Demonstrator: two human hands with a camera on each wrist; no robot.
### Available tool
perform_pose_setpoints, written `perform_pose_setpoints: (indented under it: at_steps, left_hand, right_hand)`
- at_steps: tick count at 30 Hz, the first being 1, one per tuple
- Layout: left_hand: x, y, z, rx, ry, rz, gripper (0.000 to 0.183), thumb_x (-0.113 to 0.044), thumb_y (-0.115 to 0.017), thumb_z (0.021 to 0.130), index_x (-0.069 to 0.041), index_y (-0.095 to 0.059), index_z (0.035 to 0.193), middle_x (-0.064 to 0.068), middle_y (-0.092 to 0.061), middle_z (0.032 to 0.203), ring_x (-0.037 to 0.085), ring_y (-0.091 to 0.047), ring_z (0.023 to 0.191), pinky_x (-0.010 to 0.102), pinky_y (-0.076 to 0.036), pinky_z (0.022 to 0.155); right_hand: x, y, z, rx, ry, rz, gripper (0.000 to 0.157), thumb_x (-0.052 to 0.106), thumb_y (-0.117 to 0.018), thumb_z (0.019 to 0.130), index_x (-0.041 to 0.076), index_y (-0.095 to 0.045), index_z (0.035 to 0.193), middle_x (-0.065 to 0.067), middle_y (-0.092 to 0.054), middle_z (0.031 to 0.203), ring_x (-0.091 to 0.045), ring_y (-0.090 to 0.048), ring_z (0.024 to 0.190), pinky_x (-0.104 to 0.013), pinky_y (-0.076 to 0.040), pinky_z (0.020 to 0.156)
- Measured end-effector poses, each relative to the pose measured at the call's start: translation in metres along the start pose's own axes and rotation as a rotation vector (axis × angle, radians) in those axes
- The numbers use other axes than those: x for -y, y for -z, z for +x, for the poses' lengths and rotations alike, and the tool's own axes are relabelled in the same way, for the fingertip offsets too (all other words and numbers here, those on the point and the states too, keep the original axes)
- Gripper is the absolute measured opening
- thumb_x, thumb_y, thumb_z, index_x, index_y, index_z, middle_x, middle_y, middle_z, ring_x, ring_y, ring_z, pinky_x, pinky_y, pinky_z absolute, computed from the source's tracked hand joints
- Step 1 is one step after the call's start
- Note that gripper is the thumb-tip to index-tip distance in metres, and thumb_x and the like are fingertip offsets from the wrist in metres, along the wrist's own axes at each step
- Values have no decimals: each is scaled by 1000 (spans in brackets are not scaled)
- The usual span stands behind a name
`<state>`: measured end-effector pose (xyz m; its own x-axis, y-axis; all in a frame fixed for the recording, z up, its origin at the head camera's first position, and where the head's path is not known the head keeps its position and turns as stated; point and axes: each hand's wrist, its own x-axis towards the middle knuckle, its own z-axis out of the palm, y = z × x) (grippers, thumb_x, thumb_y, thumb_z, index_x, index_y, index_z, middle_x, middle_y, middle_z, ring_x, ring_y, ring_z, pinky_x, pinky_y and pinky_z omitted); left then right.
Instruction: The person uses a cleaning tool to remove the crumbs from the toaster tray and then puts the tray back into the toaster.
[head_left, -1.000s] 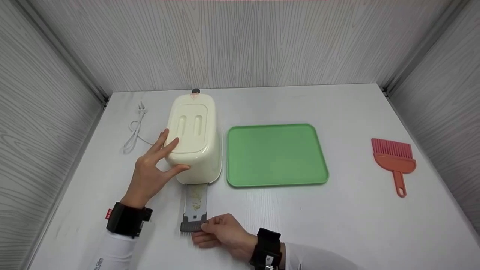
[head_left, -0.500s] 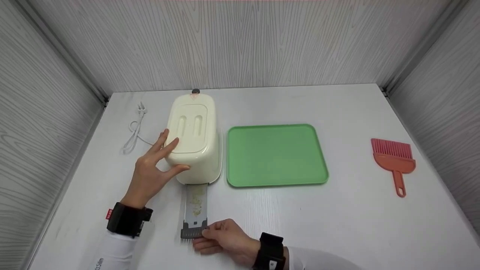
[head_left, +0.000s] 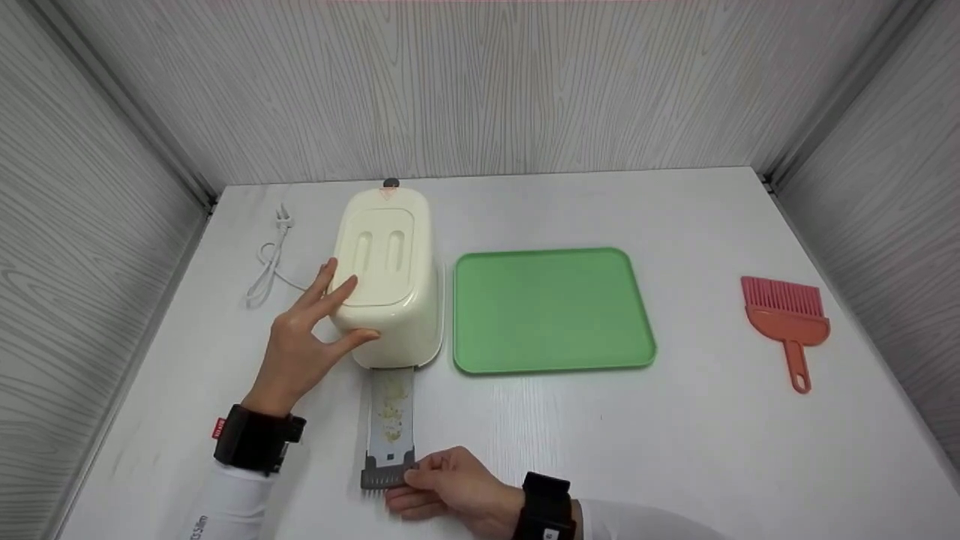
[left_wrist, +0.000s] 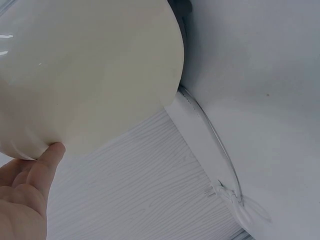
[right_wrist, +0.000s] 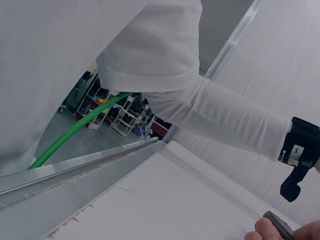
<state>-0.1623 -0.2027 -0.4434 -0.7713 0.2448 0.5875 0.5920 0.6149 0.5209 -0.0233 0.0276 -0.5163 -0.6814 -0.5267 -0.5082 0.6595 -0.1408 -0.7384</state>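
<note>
A cream toaster (head_left: pixel 386 262) with a lid over its top stands left of centre in the head view. My left hand (head_left: pixel 296 349) holds its near left corner, thumb across the front and spread fingers at the side and top edge. From the toaster's front end extends a crumb tray (head_left: pixel 391 420), with yellowish crumbs scattered on the metal. My right hand (head_left: pixel 457 484) pinches the right end of the tray's dark grey handle. That handle's end (right_wrist: pixel 279 223) shows between fingertips in the right wrist view. The tray's far end is hidden inside the toaster.
A green tray (head_left: pixel 555 311) lies right of the toaster. Further right is a red dustpan-shaped brush (head_left: pixel 787 326). The toaster's white power cord (head_left: pixel 264 274) lies bundled at the left. Pale wood-grain walls (head_left: pixel 487 90) enclose the table's back and sides.
My right hand has drawn the crumb tray further out, toward the table's near side, exposing more of its crumbs. My left hand and the toaster stay where they were.
</note>
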Motion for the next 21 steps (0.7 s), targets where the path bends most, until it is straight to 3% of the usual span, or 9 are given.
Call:
perform_pose_setpoints:
  at_steps: [21]
  left_hand:
    - [0,-1,0,-7,-9,13,79,-23,-96,72,-9,-62,143,18,-44,158,34,-51,140,7,-35,111]
  right_hand:
    - [-6,3,-14,66,-2,15,13,6,-59,103,-3,-67,102,-29,-72,112,-26,-75,104,-35,-63,90]
